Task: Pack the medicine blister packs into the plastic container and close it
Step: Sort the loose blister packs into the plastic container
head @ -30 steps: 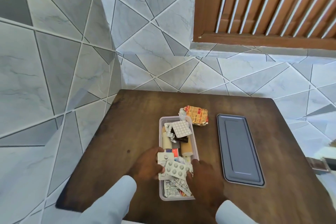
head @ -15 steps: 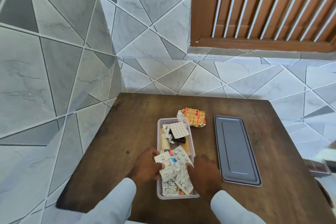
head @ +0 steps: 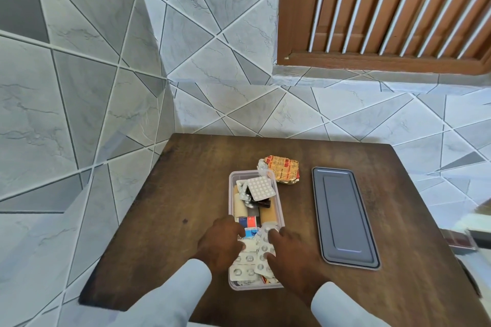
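A clear plastic container (head: 230,183) stands open on the wooden table (head: 170,194), filled with silver and white blister packs (head: 249,260) and small boxes. A white blister pack (head: 260,188) lies on top at its far end. My left hand (head: 220,243) and my right hand (head: 289,255) both press down with their fingertips on the silver packs at the near end. An orange foil pack (head: 283,168) lies on the table just behind the container. The grey lid (head: 344,218) lies flat to the right.
The table stands in a corner of grey tiled walls. A brown slatted shutter (head: 385,8) is at the upper right. Dark red objects (head: 459,240) lie off the table's right edge, blurred.
Both hands held the silver blister packs raised over the near end of the container; now the packs lie flat inside and the fingers press on them.
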`<state>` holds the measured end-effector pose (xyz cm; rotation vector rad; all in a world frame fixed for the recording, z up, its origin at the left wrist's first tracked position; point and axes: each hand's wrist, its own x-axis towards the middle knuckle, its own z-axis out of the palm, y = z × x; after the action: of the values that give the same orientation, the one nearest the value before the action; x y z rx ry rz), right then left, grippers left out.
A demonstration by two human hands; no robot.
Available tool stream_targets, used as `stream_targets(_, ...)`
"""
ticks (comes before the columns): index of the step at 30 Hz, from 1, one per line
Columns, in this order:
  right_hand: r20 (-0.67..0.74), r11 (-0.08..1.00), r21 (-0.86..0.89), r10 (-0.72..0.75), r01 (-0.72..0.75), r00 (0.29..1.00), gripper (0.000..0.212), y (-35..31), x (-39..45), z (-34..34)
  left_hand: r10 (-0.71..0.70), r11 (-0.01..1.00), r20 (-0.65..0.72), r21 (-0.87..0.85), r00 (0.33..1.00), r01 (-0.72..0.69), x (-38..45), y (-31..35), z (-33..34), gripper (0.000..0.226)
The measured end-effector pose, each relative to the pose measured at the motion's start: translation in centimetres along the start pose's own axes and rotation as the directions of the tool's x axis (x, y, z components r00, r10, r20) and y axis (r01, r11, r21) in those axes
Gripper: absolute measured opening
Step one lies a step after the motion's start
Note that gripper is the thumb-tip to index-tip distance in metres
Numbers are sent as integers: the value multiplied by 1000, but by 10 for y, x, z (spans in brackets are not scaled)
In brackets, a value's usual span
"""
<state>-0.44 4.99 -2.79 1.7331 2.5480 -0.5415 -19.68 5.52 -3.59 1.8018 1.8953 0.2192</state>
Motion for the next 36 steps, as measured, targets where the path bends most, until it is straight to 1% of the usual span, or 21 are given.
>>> stream_targets(2, 34, 997, -46, -58, 59, 998, 58, 1, -1, -2, 34, 999, 89, 26, 995, -36, 5, -4, 1, 32)
stream_targets(4, 88, 988, -129, -74, 85, 993, 58, 1, 0, -2, 43, 996, 163, 69, 986, -55, 8, -3, 1, 36)
stream_targets(7, 125, 974, -189, -100, 123, 987, 52, 1, 4, -1, 80, 987, 164, 125, 983, -101, 11, -2, 4, 35)
stream_targets(10, 106, 991, -105, -71, 83, 992, 55, 3, 11, -1, 111, 986, 184, 101, 977, -132, 15, -5, -1, 39)
stream_targets(12, 66, 999, -16, -39, 40, 997, 60, 5, 14, -2, 117, 985, 235, 97, 965, -143, 17, -9, -10, 49)
stream_targets(15, 41, 1000, 26, -16, 15, 999, 65, 9, 17, -1, 102, 970, 288, 182, 952, -159, 16, -9, -20, 59)
stream_targets(17, 57, 1000, 18, -22, 21, 998, 65, 9, 18, 1, 118, 950, 283, 247, 952, -191, 15, -4, -19, 56)
stream_targets(19, 72, 999, 21, -30, 28, 997, 63, 9, 20, 3, 127, 943, 284, 263, 950, -205, 16, -1, -17, 51)
stream_targets(22, 24, 997, 76, -10, 8, 1000, 55, 12, 24, 5, 124, 968, 282, 175, 951, -179, 22, -3, -19, 45)
stream_targets(24, -28, 989, 146, 39, -35, 999, 45, 15, 28, 2, 107, 991, 255, 50, 961, -124, 29, -8, -25, 40)
stream_targets(26, -36, 978, 185, 108, -100, 993, 38, 18, 34, -2, 92, 996, 209, -13, 974, -91, 38, -13, -34, 35)
stream_targets(28, 10, 974, 152, 169, -169, 986, 36, 21, 38, -5, 85, 996, 152, -25, 985, -82, 50, -18, -42, 29)
stream_targets(30, 63, 974, 100, 196, -202, 979, 33, 22, 42, -4, 88, 995, 106, -54, 991, -82, 62, -22, -49, 25)
stream_targets(33, 136, 983, 10, 181, -184, 974, 22, 21, 46, -3, 108, 991, 85, -93, 991, -100, 79, -29, -54, 20)
stream_targets(36, 151, 980, -5, 198, -199, 969, 17, 19, 49, -4, 112, 987, 91, -123, 990, -100, 93, -36, -52, 16)
